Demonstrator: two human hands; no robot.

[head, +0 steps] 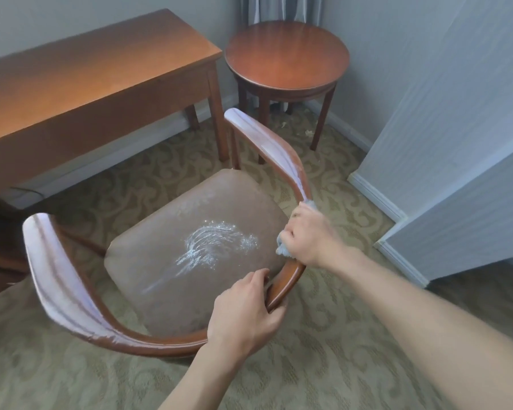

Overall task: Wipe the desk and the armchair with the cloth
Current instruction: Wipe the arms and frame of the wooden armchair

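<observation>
The wooden armchair (71,300) stands on the carpet in front of me, its curved rail wrapping round a brown padded seat (166,220) marked with white streaks. My right hand (311,235) presses a pale blue cloth (283,248) onto the right part of the rail, fingers closed round it. My left hand (245,312) grips the back curve of the rail just below. Both armrests look whitish and dusty. The long wooden desk (80,84) stands at the upper left against the wall.
A round wooden side table (288,54) stands in the corner behind the chair. A white wall corner with baseboard (444,173) juts in at the right. Patterned beige carpet (338,350) covers the floor, with small scraps near the side table's leg.
</observation>
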